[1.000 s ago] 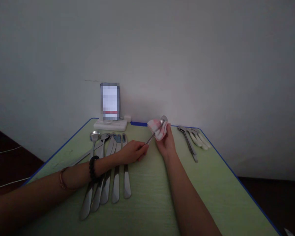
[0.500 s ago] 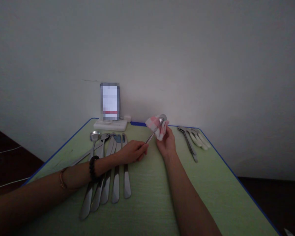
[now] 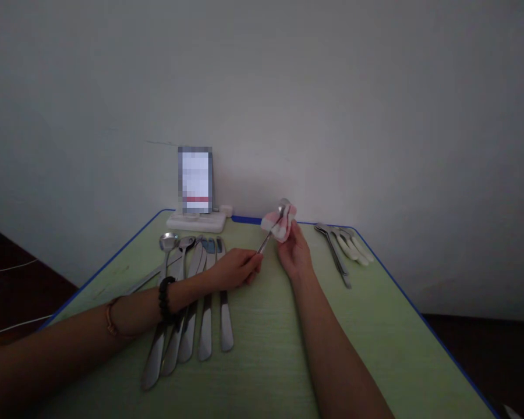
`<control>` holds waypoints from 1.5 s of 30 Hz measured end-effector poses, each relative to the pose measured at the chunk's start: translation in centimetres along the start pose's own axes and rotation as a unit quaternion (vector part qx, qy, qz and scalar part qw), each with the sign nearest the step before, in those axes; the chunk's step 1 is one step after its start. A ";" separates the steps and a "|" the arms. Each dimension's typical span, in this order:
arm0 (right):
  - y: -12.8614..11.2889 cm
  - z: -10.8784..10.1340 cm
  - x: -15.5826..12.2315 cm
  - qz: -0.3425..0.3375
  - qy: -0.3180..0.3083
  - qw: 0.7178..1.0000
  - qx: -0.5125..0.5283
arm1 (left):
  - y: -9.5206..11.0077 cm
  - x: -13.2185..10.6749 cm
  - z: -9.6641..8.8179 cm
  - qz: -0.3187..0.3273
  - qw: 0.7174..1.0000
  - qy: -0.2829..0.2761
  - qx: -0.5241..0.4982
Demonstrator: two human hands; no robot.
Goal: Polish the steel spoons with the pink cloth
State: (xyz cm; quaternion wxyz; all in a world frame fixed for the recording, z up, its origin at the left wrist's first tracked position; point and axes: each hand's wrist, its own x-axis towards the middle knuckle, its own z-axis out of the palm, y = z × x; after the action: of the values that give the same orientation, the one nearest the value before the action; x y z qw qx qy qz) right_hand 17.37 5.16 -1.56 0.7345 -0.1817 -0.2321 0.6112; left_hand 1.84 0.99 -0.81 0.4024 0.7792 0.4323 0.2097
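Observation:
My left hand (image 3: 238, 269) is closed round the handle of a metal spoon (image 3: 265, 241), which slants up and away to the right. Pink-and-white cloth (image 3: 283, 226) is gripped in my right hand (image 3: 296, 255) and folded against the spoon's bowl, covering part of it. Both hands are above the table. Under and beside my left forearm lie several large metal utensils (image 3: 205, 334), among them a ladle (image 3: 169, 240) with a round bowl. My forearm hides their middles.
A phone (image 3: 196, 180) with a blurred screen stands on a white base (image 3: 196, 222) at the back left. Several more utensils lie at the right, some dark metal (image 3: 334, 253), some with pale handles (image 3: 353, 247). The green table (image 3: 262, 361) has a blue edge against a wall (image 3: 262, 105).
The cloth has folded over more of the spoon's bowl, and my right fingers have shifted slightly up and left. My left hand stays nearly in place on the handle.

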 end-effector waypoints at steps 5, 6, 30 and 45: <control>0.4 -0.6 0.2 0.010 -0.003 1.000 -0.015 | 0.3 -0.1 -0.3 0.030 0.998 -0.007 0.056; 0.4 -0.6 0.2 0.017 -0.003 1.000 -0.016 | 0.3 -0.2 -0.3 0.034 0.997 -0.008 0.064; -0.7 -0.1 -0.4 0.059 0.005 0.998 0.014 | 0.3 -0.2 -0.3 0.043 0.991 -0.019 0.125; -1.0 0.7 -0.8 0.095 0.001 0.994 0.060 | 0.3 -0.2 -0.3 0.047 0.987 -0.023 0.151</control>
State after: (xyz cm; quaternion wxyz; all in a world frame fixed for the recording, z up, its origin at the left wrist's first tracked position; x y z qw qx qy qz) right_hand 17.72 4.19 -0.52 0.6832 -0.1588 -0.1761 0.6907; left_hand 1.65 0.84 -0.39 0.2797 0.8552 0.4125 0.1424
